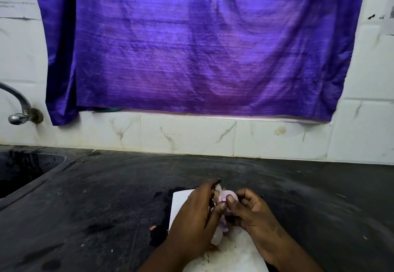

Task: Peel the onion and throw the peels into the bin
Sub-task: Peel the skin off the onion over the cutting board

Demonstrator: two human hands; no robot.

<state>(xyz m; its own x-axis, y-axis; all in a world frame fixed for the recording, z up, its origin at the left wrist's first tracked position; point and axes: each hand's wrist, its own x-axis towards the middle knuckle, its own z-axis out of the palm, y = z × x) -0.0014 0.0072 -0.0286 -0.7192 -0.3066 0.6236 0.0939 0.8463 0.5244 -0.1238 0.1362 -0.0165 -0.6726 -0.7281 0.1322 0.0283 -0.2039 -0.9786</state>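
**Mid-peel, bin not in view**

Step in hand: peeling. The onion (228, 196) is held between both hands just above a white sheet (181, 202) on the dark counter (106, 197), near its front edge. The part I can see is pale pink and smooth, so my read is the outer skin is mostly off on that side. The rest is hidden by fingers.

Left hand (195, 218): fingers curled over the onion's left and far side, thumb tip against its front. It grips the onion.

Right hand (254, 209): fingers curled in, thumb pressed on the onion's front right next to the left thumb. Looks like a pinch on the onion surface or a skin edge, I can't tell which.

Loose peels (217, 238) lie on the sheet under the hands. One small orange scrap (152, 227) sits on the counter just left of the sheet.

Next move, my judgement: strip the last skin where the thumbs meet, then gather the peels, the stray scrap included. I see no bin here, only the sink (32, 165) at far left, so I'd have to find it first. Thin peels will tear and scatter, so lifting the sheet with them on it seems safest.
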